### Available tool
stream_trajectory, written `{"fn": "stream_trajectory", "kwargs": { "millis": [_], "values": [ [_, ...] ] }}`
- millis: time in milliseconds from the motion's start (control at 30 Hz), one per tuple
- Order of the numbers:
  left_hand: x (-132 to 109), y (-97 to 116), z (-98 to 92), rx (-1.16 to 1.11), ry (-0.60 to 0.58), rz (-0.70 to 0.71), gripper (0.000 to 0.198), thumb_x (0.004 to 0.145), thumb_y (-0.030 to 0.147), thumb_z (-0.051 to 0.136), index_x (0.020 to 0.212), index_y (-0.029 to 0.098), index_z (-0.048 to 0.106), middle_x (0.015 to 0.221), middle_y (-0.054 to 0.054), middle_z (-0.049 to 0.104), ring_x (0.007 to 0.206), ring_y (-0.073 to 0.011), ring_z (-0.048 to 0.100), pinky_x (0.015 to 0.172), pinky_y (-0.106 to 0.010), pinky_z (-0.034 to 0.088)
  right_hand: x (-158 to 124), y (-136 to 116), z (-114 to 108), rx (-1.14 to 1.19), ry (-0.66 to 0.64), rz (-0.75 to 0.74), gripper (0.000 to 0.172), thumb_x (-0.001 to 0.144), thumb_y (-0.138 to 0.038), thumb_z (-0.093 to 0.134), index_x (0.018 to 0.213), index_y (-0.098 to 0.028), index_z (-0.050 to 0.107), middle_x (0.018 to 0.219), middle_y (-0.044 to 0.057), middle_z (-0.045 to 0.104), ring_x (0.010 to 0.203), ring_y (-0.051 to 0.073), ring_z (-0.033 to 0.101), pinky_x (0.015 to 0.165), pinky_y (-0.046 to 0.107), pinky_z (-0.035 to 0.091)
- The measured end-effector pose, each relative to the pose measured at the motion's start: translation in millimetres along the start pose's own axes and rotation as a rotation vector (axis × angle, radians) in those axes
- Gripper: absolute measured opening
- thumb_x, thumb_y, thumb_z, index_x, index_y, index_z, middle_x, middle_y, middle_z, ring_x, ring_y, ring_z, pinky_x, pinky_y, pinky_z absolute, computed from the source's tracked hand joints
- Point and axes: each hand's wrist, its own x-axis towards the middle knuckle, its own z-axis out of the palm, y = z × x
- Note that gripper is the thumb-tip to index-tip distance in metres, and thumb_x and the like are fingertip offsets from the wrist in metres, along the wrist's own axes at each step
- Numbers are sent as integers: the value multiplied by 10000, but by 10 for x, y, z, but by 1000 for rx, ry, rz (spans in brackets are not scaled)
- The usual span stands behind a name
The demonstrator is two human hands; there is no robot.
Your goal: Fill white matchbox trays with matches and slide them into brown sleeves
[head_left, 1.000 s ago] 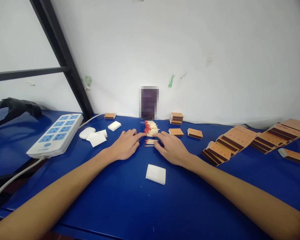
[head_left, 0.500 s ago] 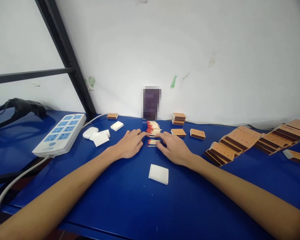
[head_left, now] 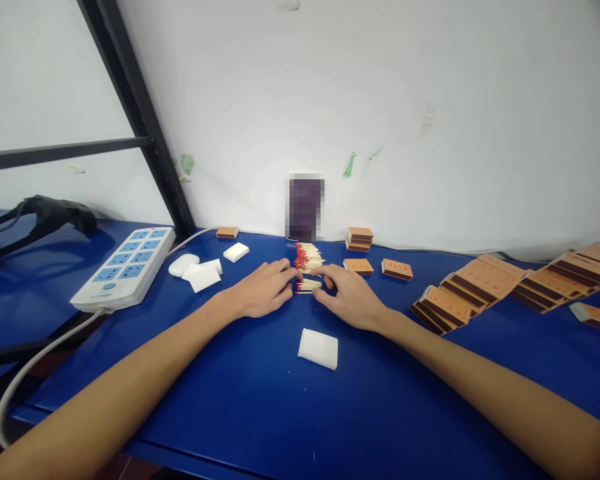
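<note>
Loose red-headed matches lie on the blue table in a larger pile (head_left: pixel 309 257) and a small row (head_left: pixel 309 286) nearer me. My left hand (head_left: pixel 267 288) rests palm down at the red-head side, its index fingertip at the gap between the two groups and its thumb beside the row. From the other side, my right hand (head_left: pixel 351 297) reaches its index finger and thumb to the plain ends of the matches. Both hands have their fingers apart. Closer to me lies a flat white packet-like piece (head_left: pixel 319 348), touched by neither hand.
Matchboxes (head_left: pixel 359 267) stand right of the pile, with long leaning rows of matchboxes (head_left: pixel 487 283) farther right. At left are a power strip (head_left: pixel 125 267), a white rounded case (head_left: pixel 183 265), white paper pieces (head_left: pixel 203 277) and a black strapped device (head_left: pixel 55 217). A wall (head_left: pixel 380 100) rises behind.
Both index fingertips have slid slightly toward me, and the row of matches nearer me looks fuller at its far side. The whole view has shifted a little.
</note>
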Motion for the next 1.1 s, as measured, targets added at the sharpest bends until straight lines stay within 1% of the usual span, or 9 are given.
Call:
{"fn": "stream_trajectory", "kwargs": {
  "millis": [67, 167, 267, 400, 533, 733, 900, 1000, 1100],
  "values": [
    [5, 28, -16, 29, 4, 7, 334, 957, 364, 328, 1200, 203, 491, 1022, -59, 499, 861, -191, 524, 814, -356, 397, 12, 14, -2, 8, -6, -5, 285, 807, -308, 559, 1053, -191, 642, 764, 3, 552, 699, 152, 514, 648, 278, 382],
    [15, 55, -6, 70, 30, 12, 366, 949, 434, 360, 1185, 194, 506, 1031, -62, 502, 848, -189, 530, 796, -347, 403, 32, 30, -12, 8, -23, -23, 255, 827, -310, 560, 1016, -199, 690, 747, 7, 547, 684, 144, 513, 649, 278, 385],
    [36, 62, 25, 94, 62, 18, 340, 964, 419, 335, 1111, 183, 531, 1006, -66, 518, 870, -193, 529, 791, -334, 403, 47, 25, -29, 5, -54, -73, 218, 870, -302, 532, 954, -230, 720, 744, 11, 551, 691, 141, 519, 645, 271, 386],
    [58, 78, 32, 129, 70, 48, 327, 981, 390, 289, 1025, 173, 529, 956, -73, 546, 888, -206, 508, 809, -343, 398, 55, 3, -65, -36, -89, -157, 223, 902, -274, 508, 920, -227, 725, 806, 39, 580, 772, 163, 542, 685, 284, 407],
    [33, 121, 1, 154, 53, 77, 311, 982, 392, 283, 979, 176, 507, 950, -71, 563, 860, -205, 503, 799, -350, 396, 47, -27, -126, -78, -146, -199, 210, 907, -279, 509, 930, -208, 706, 880, 59, 602, 819, 182, 560, 756, 322, 427],
    [-19, 217, -34, 156, -7, 76, 299, 970, 417, 314, 912, 175, 479, 928, -69, 577, 831, -205, 516, 748, -345, 398, 5, -108, -216, -90, -246, -207, 135, 883, -221, 509, 874, -194, 641, 892, 53, 591, 773, 166, 561, 703, 303, 440],
    [3, 247, -26, 227, -21, 79, 289, 972, 390, 313, 925, 161, 483, 938, -82, 586, 825, -209, 537, 755, -354, 409, 0, -136, -243, -125, -301, -209, 82, 875, -184, 487, 886, -193, 568, 933, 56, 571, 794, 172, 563, 692, 306, 442],
    [13, 233, -10, 247, -23, 80, 277, 977, 364, 304, 927, 161, 486, 952, -83, 591, 833, -211, 549, 761, -357, 415, 9, -135, -229, -132, -313, -218, 73, 881, -189, 479, 884, -199, 551, 928, 51, 571, 809, 176, 564, 704, 309, 439],
    [14, 218, 3, 254, -24, 80, 290, 983, 362, 286, 939, 161, 490, 968, -85, 594, 842, -211, 559, 770, -363, 420, 10, -123, -193, -169, -293, -233, 73, 888, -183, 457, 860, -193, 524, 926, 57, 569, 793, 175, 559, 692, 309, 429]
  ]
}}
